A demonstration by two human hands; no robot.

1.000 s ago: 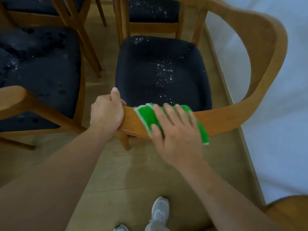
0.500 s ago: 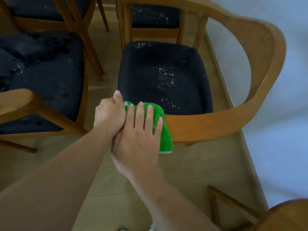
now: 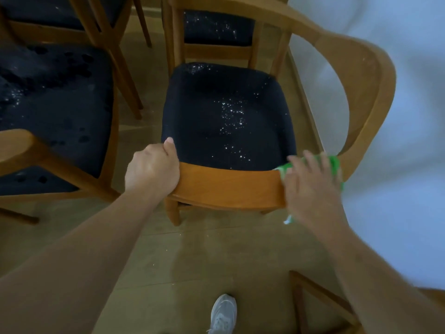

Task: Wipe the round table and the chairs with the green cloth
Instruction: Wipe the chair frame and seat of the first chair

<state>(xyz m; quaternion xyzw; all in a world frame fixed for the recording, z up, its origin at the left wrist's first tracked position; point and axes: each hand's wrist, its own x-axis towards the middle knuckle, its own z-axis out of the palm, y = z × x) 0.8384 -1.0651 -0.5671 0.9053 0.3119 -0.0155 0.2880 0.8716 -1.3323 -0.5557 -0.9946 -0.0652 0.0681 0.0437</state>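
**Risks while wiping the chair's curved back rail**

Chair [image 3: 228, 186] — fills the centre of the view, its curved wooden rail running from 9 o'clock round to 2 o'clock. Largest risk: it is light-looking and stands on a smooth wooden floor [image 3: 192, 261], so a hard sideways stroke could skid or twist it toward the neighbouring chair [image 3: 55, 112] at 10 o'clock, which stands near.

Dark seat [image 3: 226, 116] — dusted with white specks, thickest right of centre. A cloth dragged off the rail could knock more grit onto the cushion or floor, my guess, so wiping the seat last makes sense.

Left hand [image 3: 151, 169] — at 9 o'clock on the rail's end, fingers curled over the wood, thumb up against the seat edge. It is the only brace; a slack hold lets the rail swing.

Right hand [image 3: 310, 186] — at 3 o'clock, motion-blurred, fingers spread flat, pressing rather than clenching.

Green cloth [image 3: 333, 162] — trapped under that hand on the rail's right part, only edges showing. Held by pressure alone, it may bunch or slip off at the bend.
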